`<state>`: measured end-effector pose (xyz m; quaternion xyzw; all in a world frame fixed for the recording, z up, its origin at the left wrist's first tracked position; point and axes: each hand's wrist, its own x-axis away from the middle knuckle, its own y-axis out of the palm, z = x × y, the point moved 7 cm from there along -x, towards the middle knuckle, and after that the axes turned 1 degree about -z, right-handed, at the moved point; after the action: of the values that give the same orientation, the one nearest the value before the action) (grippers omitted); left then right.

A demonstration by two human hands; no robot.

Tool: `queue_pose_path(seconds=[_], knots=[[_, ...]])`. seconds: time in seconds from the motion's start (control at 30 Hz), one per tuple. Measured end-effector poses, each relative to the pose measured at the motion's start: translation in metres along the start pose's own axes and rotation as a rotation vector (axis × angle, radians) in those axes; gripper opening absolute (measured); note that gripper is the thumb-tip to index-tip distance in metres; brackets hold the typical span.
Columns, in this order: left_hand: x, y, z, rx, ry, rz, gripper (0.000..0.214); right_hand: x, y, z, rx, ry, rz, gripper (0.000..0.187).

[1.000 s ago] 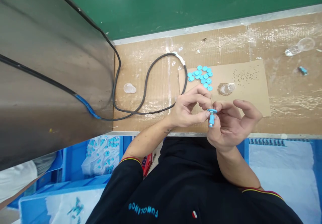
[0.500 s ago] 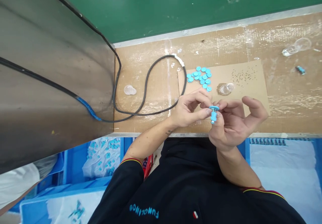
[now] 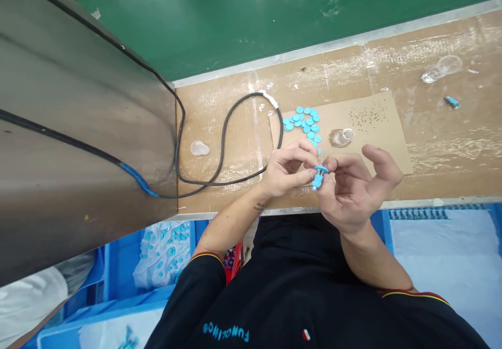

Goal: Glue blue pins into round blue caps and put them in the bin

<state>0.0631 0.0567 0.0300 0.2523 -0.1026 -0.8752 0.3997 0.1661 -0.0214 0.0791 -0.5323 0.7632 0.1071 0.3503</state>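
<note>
A small blue plastic part (image 3: 317, 181), with a flat round disc across its top and a narrower body below, is held between my two hands above the bench's front edge. My left hand (image 3: 288, 171) is closed, thumb and fingertips pinching the disc's left side. From the other side my right hand (image 3: 353, 189) grips it between thumb and forefinger, its outer fingers raised. The part leans slightly, lower end to the left. Just beyond my fingers lie several loose blue discs (image 3: 306, 121) on a flat cardboard sheet (image 3: 333, 113).
A clear round piece (image 3: 342, 137) and scattered tiny dark bits (image 3: 368, 116) lie on the sheet. A black cable (image 3: 222, 150) loops at left beside a metal box (image 3: 98, 103). Another blue piece (image 3: 452, 102) lies far right. Blue bins (image 3: 167, 247) sit below the bench.
The view has shifted, so the bench items appear farther left. The blue part is tilted a little more, and both hands keep their hold on it.
</note>
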Motion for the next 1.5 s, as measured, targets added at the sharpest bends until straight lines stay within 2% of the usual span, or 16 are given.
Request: queue_pose_path(seconds=[0.1,0.2,0.33,0.4,0.5,0.63,0.7,0.77,0.87,0.97,1.13,1.27,1.37,1.5], knots=[[0.001,0.0,-0.001,0.012,0.028,-0.007,0.024,0.001,0.002,0.0,-0.017,-0.034,0.025,0.057],[0.001,0.0,-0.003,-0.026,0.018,0.021,0.03,0.006,0.002,0.004,-0.046,-0.019,0.107,0.05],[0.004,-0.002,0.0,-0.096,0.062,0.116,0.034,0.016,0.001,0.012,-0.158,0.121,0.154,0.04],[0.005,-0.001,0.003,-0.122,0.093,0.121,0.033,0.019,0.0,0.016,-0.219,0.219,0.15,0.031],[0.007,0.003,0.006,-0.12,0.11,0.077,0.032,0.02,0.0,0.023,-0.357,0.376,0.113,0.023],[0.005,0.006,0.007,-0.116,0.122,0.025,0.032,0.016,0.009,0.03,-0.658,0.569,-0.049,0.034],[0.004,0.006,0.009,-0.126,0.174,0.014,0.04,0.014,0.013,0.03,-0.765,0.641,-0.12,0.038],[0.004,0.006,0.011,-0.142,0.215,-0.003,0.042,0.014,0.014,0.031,-0.804,0.699,-0.145,0.042],[0.005,0.004,0.009,-0.167,0.181,0.005,0.034,0.014,0.014,0.032,-0.8,0.729,-0.146,0.042],[0.007,0.006,0.014,-0.161,0.199,0.012,0.027,0.012,0.013,0.031,-0.795,0.69,-0.144,0.038],[0.008,0.013,0.034,-0.325,0.375,0.013,0.02,0.011,0.006,0.03,-0.71,0.578,-0.069,0.028],[0.01,0.018,0.049,-0.581,0.528,0.073,0.02,0.009,-0.015,0.019,-0.469,0.288,0.113,0.013],[0.011,0.023,0.053,-0.683,0.587,0.082,0.022,0.011,-0.023,0.008,-0.323,0.07,0.135,0.032],[0.01,0.028,0.055,-0.728,0.612,0.059,0.02,0.012,-0.023,0.003,-0.192,-0.059,0.06,0.043]])
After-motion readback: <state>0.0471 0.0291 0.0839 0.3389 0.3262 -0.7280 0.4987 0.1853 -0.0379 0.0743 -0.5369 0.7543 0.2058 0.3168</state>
